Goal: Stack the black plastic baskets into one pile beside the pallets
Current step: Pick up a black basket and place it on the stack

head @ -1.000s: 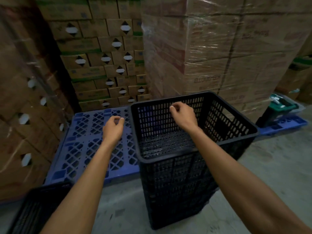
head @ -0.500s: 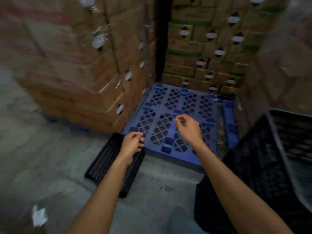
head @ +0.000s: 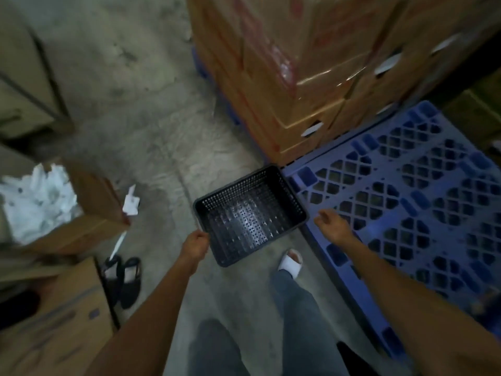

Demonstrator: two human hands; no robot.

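Black plastic basket with holes (head: 249, 213) sits open side up on the grey concrete floor (head: 151, 137), touching the blue plastic pallet (head: 406, 202). Our left hand (head: 195, 246) grabs its near corner. Our right hand (head: 332, 225) hangs loose, holding nothing.

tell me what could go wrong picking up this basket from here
Only the left hand holds the shallow black perforated plastic basket, by one corner of its rim; the right hand hangs off it, so a lift could tilt or slip. The sandalled foot just below the basket could get hit.
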